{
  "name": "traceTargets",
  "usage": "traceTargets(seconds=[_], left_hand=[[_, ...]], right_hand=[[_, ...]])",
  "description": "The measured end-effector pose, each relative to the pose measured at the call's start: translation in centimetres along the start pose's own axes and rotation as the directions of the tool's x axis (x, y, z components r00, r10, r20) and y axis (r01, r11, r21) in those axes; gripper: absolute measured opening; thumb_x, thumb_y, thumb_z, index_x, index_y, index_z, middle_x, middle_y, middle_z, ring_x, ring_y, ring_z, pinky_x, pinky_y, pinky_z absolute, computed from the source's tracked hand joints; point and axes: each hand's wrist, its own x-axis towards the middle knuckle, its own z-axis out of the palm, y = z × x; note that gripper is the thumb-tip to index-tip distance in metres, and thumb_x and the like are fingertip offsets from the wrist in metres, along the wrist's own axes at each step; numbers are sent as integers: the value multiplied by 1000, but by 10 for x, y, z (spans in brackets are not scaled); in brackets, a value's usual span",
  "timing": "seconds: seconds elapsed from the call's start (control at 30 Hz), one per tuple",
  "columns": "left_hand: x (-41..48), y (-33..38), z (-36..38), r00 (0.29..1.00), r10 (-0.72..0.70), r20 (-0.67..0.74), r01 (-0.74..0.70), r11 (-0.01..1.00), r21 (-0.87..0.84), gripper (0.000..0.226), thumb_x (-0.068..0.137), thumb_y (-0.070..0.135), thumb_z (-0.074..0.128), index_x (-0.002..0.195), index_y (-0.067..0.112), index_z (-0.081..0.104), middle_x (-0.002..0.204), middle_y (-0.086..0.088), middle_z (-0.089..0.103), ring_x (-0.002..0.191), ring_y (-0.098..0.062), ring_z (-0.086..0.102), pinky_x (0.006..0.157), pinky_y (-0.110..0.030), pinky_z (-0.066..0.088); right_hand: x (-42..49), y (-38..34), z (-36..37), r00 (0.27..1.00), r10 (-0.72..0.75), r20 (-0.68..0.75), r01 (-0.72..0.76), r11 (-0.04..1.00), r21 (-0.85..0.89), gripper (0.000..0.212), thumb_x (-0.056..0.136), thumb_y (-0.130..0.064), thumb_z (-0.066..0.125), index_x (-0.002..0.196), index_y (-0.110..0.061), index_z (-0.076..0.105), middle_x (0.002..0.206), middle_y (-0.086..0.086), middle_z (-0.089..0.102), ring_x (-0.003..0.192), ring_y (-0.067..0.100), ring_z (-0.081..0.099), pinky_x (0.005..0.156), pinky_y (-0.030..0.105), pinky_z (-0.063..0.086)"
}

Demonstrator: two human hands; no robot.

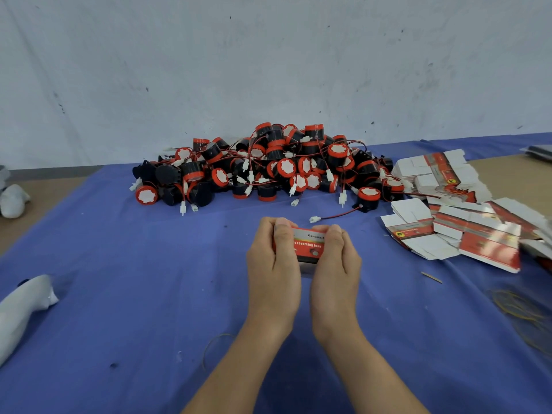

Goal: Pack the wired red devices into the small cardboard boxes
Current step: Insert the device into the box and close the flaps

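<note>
- The red devices [285,168] are lying heaped at twelve o'clock from the hands, wires tangling — within reach, not yet packed.
- The left hand [273,258] is gripping the small cardboard box [309,249] at its nine o'clock end, thumb curling over the top.
- The right hand [336,261] is clasping the three o'clock end — probably squeezing the box square or closed; its contents are hidden.
- The flat boxes [475,234] are waiting at two o'clock.

Evenly and softly lit from overhead, moderately bright, with a cool bluish cast. Faint, soft-edged shadows on the blue cloth [149,279] beneath the pile of red devices [268,168]. Slight sheen on the glossy flat cartons [490,243]. Sharpest at centre, lettering on the small cardboard box [309,245] slightly soft. Wide-angle bowing and smeared detail toward the edges and corners.
</note>
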Motion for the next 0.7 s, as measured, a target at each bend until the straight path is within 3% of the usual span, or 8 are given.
traceTargets(seconds=[0.17,0.3,0.4,0.57,0.7], left_hand=[[10,2,-1,978,-150,147,154,988,-20,17,100,31,55,92,17,61,85,0,71,75,-6,68,60,-14,50],[16,1,6,970,-160,183,154,987,45,12,95,33,63,94,21,60,83,6,68,71,2,62,58,-11,47],[16,0,17,980,-111,164,105,994,41,9,97,30,58,94,21,59,81,9,68,72,2,64,58,-11,47],[3,-3,47,984,-89,154,89,996,12,22,105,29,43,91,22,58,84,5,68,76,0,66,59,-12,48],[-22,0,64,933,-184,308,189,982,13,31,107,32,33,102,18,60,94,8,71,86,-6,68,69,-19,54]], right_hand=[[8,-3,-4,1000,3,18,-2,1000,-22,31,107,-31,42,96,-13,65,82,-7,72,72,0,65,59,12,48],[19,-9,-10,998,-29,55,32,998,-59,19,102,-24,55,96,-9,65,78,-10,69,70,-3,64,58,11,47],[24,-9,-17,998,-39,52,42,997,-59,22,105,-19,50,92,-9,65,72,-16,69,66,-7,63,56,9,45],[30,-15,-39,993,-60,-101,57,998,-29,34,107,-20,40,86,-16,67,68,-17,69,63,-5,63,54,9,45],[26,-31,-73,980,-134,-148,115,985,-129,31,107,-23,41,94,-21,68,77,-12,71,72,0,65,64,18,51]])
